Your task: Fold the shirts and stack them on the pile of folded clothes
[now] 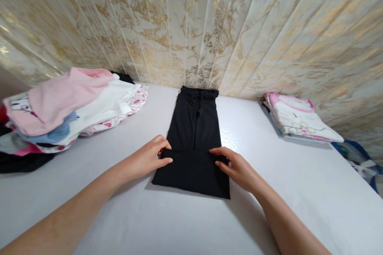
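Black pants (194, 123) lie lengthwise on the white table, with the waistband at the far end by the wall. Their near end is folded back over itself into a flat panel. My left hand (155, 154) pinches the left corner of that folded edge between thumb and fingers. At the right corner of the same edge, my right hand (231, 163) holds the cloth, thumb and index finger on top of it. The other fingers of both hands are partly hidden.
A loose heap of clothes (68, 107), pink, white and blue, is piled at the left. Toward the right stands a neat stack of folded clothes (299, 117) with a flower print on top. Patterned gold and white wall panels (197, 28) rise behind the white table (119, 215).
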`<state>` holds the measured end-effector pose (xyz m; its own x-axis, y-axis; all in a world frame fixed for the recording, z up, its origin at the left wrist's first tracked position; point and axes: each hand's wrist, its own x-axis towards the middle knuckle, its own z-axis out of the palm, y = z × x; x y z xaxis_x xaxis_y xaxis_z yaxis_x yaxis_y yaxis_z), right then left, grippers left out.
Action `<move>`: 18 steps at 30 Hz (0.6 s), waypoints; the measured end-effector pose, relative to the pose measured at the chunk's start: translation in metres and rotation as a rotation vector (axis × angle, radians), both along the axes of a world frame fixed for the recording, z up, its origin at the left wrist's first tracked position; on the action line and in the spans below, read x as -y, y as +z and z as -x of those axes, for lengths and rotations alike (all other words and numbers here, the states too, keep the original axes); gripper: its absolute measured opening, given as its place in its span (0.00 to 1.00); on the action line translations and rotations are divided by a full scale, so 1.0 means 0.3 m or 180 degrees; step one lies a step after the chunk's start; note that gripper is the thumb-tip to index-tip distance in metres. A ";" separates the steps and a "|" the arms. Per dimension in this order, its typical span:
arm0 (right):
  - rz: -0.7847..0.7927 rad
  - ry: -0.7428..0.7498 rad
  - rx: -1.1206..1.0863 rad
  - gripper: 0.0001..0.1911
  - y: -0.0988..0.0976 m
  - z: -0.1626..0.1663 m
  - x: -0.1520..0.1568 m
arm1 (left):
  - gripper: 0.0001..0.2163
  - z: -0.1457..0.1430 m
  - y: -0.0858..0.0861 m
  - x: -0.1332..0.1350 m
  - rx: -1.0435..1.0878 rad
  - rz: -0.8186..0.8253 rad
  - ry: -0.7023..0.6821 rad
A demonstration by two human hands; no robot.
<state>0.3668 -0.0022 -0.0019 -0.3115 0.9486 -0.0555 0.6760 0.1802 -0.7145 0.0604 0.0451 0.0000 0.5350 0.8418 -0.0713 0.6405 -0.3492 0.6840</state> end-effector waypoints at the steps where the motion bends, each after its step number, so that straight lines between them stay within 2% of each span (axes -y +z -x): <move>1: 0.0007 0.0014 0.0004 0.19 0.001 -0.002 0.001 | 0.08 0.001 0.001 0.001 0.0007 -0.0011 -0.0015; 6: 0.0021 0.0075 0.0051 0.20 0.012 -0.010 0.008 | 0.08 -0.014 0.016 0.010 0.0063 -0.0116 0.0230; 9: -0.0120 0.0040 0.0050 0.19 0.018 -0.012 0.005 | 0.08 -0.026 0.021 0.015 0.0242 0.0046 0.0523; 13: -0.0462 -0.0216 -0.0003 0.17 0.000 -0.012 -0.010 | 0.08 -0.038 -0.005 0.011 0.0472 0.0032 0.0835; 18: -0.0424 -0.0269 0.0119 0.18 -0.025 -0.016 -0.018 | 0.15 -0.046 -0.041 -0.001 0.0443 -0.0267 0.0784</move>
<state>0.3716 0.0032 -0.0095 -0.2302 0.9711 0.0625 0.7184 0.2129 -0.6623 0.0744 0.0455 -0.0123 0.3135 0.9474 0.0638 0.6151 -0.2538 0.7465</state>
